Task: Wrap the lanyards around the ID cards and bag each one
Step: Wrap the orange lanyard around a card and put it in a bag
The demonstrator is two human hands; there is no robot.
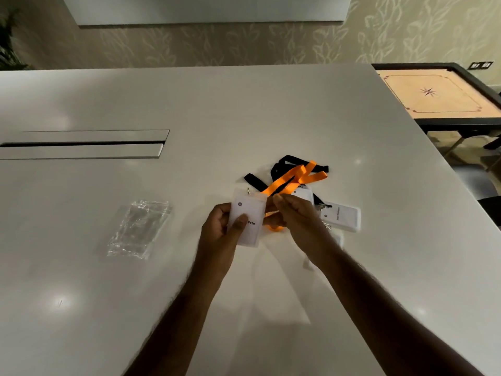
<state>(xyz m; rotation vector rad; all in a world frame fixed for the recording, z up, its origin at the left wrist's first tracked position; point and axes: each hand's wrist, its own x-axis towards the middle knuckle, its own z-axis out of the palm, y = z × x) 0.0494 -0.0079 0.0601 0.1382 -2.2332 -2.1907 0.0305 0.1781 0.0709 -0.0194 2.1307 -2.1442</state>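
Head view, only one here. White table (271, 109) filling most of the shot. Left hand (221, 229) just below center, gripping an ID card (248, 213) in a clear sleeve, thumb pressed across the front, "Pete" readable beside the thumb. Right hand (294, 214) at 3 o'clock from that card, fingers pinched shut on the orange lanyard (295, 176), with a loop of it poking out under the hand. From the pinch, the orange strap running up toward 1 o'clock, tangled over a black lanyard (282, 162) lying on the table. A second ID card (343, 217) flat on the table at 3 o'clock from the right hand, another one partly hidden behind the knuckles. Pile of clear plastic bags (139, 229) well apart at 9 o'clock from the left hand. Carrom board (433, 92) off at 2 o'clock, past the table edge.
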